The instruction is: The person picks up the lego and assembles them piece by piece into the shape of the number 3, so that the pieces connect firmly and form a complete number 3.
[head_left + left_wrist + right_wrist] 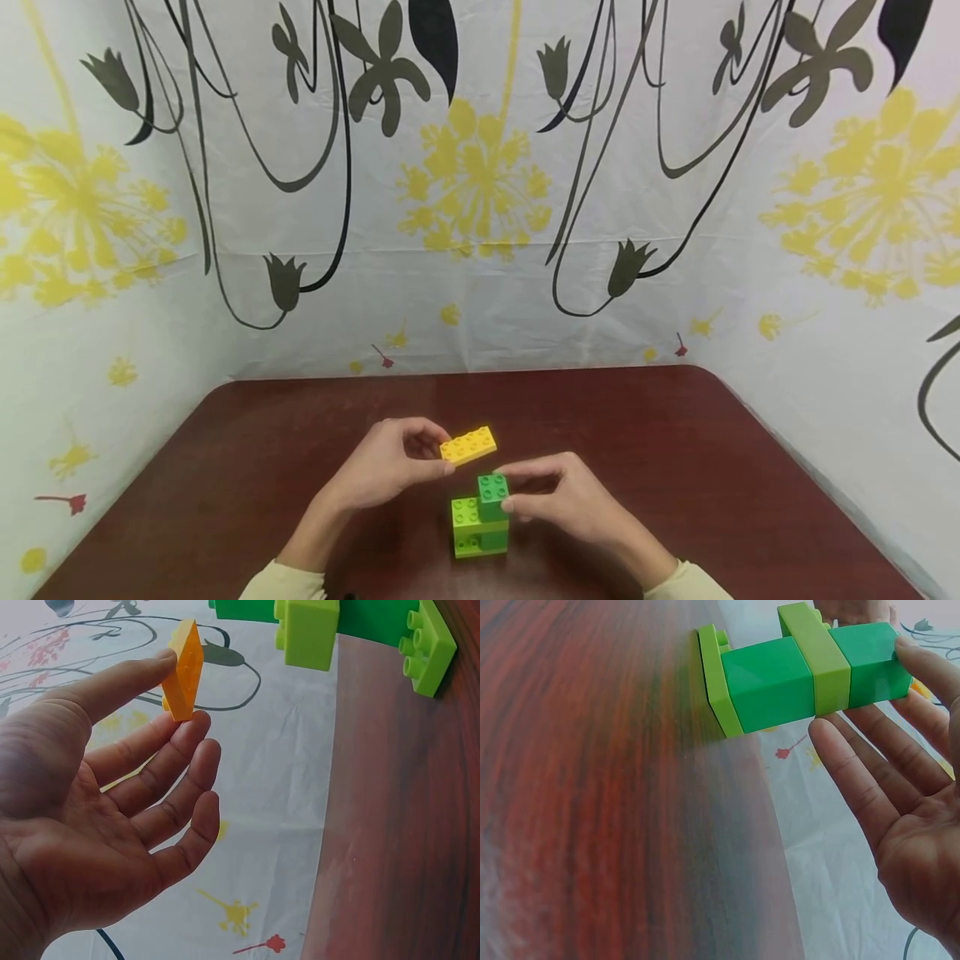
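A flat yellow building brick (468, 446) with two rows of studs is pinched by its left end between the thumb and fingers of my left hand (390, 467), above the table. Just below and to the right stands a stack of green bricks (467, 527): a light green plate at the bottom, a dark green block, a light green layer, and a dark green block (492, 492) on top at the right. My right hand (566, 500) holds that top block between thumb and fingers. In the right wrist view the upper dark green block (871, 664) sits against the light green layer.
The dark red-brown table (637, 425) has rounded far corners. A white sheet (480, 308) printed with yellow and grey flowers hangs behind it and along both sides. A small black object (350, 596) shows at the bottom edge of the head view.
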`<state>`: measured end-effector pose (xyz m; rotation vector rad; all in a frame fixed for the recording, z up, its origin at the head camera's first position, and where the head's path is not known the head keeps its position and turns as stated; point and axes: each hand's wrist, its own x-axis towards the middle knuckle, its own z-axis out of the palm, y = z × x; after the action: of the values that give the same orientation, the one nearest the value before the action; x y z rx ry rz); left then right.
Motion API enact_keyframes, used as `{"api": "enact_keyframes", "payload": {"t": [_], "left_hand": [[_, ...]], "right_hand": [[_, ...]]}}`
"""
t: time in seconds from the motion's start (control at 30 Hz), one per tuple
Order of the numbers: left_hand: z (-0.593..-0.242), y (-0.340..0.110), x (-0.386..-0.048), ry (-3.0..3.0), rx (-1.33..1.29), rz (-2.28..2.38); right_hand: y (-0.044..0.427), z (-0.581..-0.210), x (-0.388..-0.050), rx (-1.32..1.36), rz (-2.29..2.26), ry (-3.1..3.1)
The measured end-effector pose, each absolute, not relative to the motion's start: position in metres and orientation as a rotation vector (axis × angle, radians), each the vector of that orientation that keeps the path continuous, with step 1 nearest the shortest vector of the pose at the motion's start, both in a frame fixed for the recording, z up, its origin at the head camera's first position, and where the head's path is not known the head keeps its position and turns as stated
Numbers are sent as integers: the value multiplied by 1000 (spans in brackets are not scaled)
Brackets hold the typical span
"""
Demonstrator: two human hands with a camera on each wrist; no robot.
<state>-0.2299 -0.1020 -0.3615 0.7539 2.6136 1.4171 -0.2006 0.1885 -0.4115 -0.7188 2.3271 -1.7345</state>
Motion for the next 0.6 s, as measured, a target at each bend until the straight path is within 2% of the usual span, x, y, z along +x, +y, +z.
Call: {"api": "enact_keyframes", "payload": {"t": [0.6], "left_hand": [[-354,-108,-215,2583,822,1398]], "right_hand": [[189,-412,-199,-787,-1745,2328]]}}
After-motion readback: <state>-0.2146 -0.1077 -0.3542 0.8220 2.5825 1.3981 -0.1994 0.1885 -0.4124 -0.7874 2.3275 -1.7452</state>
